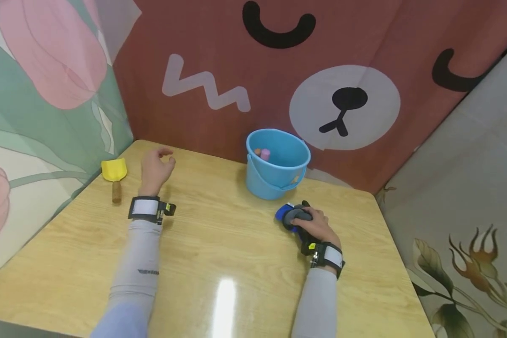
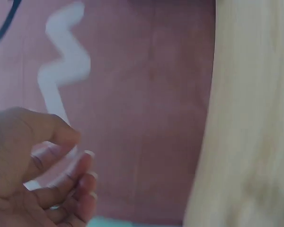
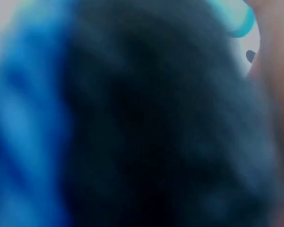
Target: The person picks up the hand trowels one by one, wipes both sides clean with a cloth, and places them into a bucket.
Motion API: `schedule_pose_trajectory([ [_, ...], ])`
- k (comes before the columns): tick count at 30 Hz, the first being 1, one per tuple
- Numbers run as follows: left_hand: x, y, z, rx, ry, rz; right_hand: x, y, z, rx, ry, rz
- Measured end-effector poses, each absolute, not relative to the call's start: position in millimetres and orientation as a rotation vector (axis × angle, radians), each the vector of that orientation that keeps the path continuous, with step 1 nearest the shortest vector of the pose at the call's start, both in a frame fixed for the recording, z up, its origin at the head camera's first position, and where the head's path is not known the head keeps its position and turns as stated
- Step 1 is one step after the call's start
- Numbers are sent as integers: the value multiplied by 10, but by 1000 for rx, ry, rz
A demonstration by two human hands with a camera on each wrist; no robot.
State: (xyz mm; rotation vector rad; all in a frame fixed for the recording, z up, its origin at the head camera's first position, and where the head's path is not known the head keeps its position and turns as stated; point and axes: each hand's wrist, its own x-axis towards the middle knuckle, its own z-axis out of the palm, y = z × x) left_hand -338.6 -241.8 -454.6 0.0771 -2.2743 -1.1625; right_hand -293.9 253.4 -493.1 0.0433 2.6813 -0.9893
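My right hand (image 1: 319, 225) grips a blue, black and grey object (image 1: 295, 216) with rounded parts, low over the right side of the table. Its exact kind cannot be made out. In the right wrist view this blue and black object (image 3: 146, 118) is blurred and fills most of the picture. My left hand (image 1: 155, 170) is at the back left, its fingers loosely bent and holding nothing. The left wrist view shows a gap between the thumb and fingers of that hand (image 2: 42, 175). Nearest to it lies a toy shovel (image 1: 115, 170) with a yellow blade and a brown handle.
A light blue bucket (image 1: 264, 180) stands at the back of the wooden table (image 1: 203, 234), beyond the right hand. Inside it show a pink piece (image 1: 265, 154) and a smaller orange one. Printed curtains (image 1: 219, 37) hang close behind the table and along both sides.
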Motion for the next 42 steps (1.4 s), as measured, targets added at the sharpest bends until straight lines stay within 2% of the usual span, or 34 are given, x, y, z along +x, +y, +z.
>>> schedule_pose_trajectory([
  [6, -3199, -2929, -4648, 427, -2429, -1051, -3018, 2488, -4967, 42, 2743, -943],
  [12, -3029, -3162, -4838, 726, -2531, -1041, -3064, 2486, -5018, 23, 2800, -861],
  [20, -2876, -3277, -4869, 833, -2583, -1192, -3035, 2416, -4979, 104, 2783, -804],
  [30, -2880, -3413, -4897, 729, -2755, -1063, -3090, 2441, -5049, 48, 2827, -862],
  [36, -2820, -3422, -4798, 619, -2904, -1137, -3155, 2497, -5151, -122, 2884, -1014],
  [42, -2815, -3389, -4590, 322, -3154, -1221, -3199, 2501, -5157, -217, 2889, -1182],
])
